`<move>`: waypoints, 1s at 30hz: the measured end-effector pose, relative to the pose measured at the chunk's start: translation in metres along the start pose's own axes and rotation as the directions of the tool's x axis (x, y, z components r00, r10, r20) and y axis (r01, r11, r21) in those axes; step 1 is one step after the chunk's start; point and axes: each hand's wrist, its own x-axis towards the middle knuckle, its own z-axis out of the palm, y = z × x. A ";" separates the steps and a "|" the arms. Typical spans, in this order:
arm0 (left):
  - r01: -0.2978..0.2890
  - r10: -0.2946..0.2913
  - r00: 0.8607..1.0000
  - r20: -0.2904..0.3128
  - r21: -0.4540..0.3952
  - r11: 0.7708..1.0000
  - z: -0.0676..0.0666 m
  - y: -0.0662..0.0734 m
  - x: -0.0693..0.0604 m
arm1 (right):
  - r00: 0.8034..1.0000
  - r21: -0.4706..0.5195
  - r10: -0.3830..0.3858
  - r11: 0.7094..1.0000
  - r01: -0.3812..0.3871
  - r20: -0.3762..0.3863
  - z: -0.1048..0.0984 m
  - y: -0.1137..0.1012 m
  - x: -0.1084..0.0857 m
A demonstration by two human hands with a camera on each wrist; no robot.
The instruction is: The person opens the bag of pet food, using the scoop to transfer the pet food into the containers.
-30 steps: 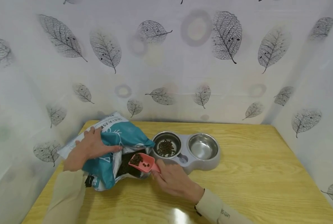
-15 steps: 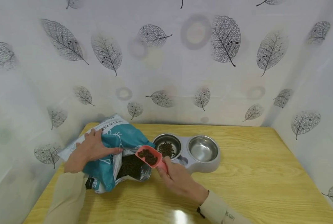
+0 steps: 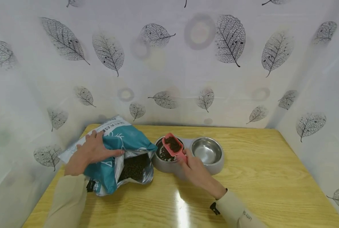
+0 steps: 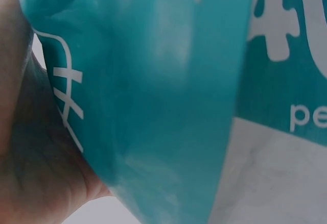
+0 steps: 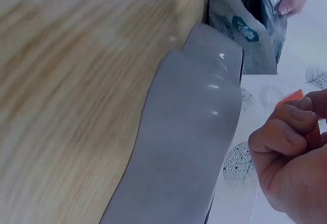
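Note:
My left hand holds the teal and white pet food bag from above, its thumb at the lip of the mouth. Dark brown kibble shows inside. The palm lies against the bag's teal side in the left wrist view. My right hand grips the handle of a pink scoop loaded with kibble. This scoop is above the left steel bowl of a grey double feeder, partly hiding the bowl and the kibble in it. In the right wrist view, curled fingers wrap the handle.
The right steel bowl of the feeder shows bare metal. The feeder's grey side stands on the wooden table beside the bag. A leaf-patterned curtain encloses the table's back and sides.
My right hand has lifted the loaded scoop out of the bag's mouth and carried it right, over the left bowl. My left hand has stayed on the bag.

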 end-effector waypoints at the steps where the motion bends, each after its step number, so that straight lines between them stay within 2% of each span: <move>1: 0.001 -0.001 1.000 0.001 0.000 1.000 0.000 0.000 0.000 | 1.000 -0.002 0.015 1.000 -0.015 0.001 -0.002 0.001 0.001; 8: -0.005 0.005 1.000 -0.004 -0.001 1.000 0.001 -0.002 0.002 | 0.994 -0.120 0.110 0.987 -0.108 0.003 -0.009 0.006 0.004; 11: -0.004 0.004 1.000 -0.004 -0.003 1.000 0.001 -0.003 0.002 | 0.992 -0.159 0.122 0.980 -0.121 0.000 -0.010 0.007 0.005; 15: -0.003 0.003 1.000 -0.004 -0.004 1.000 0.000 -0.003 0.002 | 0.998 -0.228 0.058 0.972 -0.062 -0.023 -0.009 0.011 0.008; 18: -0.002 0.002 1.000 -0.002 -0.007 1.000 0.000 -0.003 0.001 | 0.999 -0.302 -0.002 0.953 -0.013 -0.050 -0.006 0.014 0.010; 22: 0.000 0.000 1.000 0.005 -0.010 1.000 0.001 -0.002 0.001 | 0.993 -0.405 -0.085 0.913 0.045 -0.081 -0.001 0.017 0.013; 26: 0.002 -0.001 1.000 0.005 -0.010 1.000 0.001 -0.002 -0.001 | 0.978 -0.492 -0.174 0.865 0.095 -0.116 0.004 0.019 0.015; 30: 0.000 0.001 1.000 0.005 -0.010 1.000 0.000 -0.001 -0.002 | 0.973 -0.535 -0.190 0.840 0.094 -0.127 0.007 0.019 0.016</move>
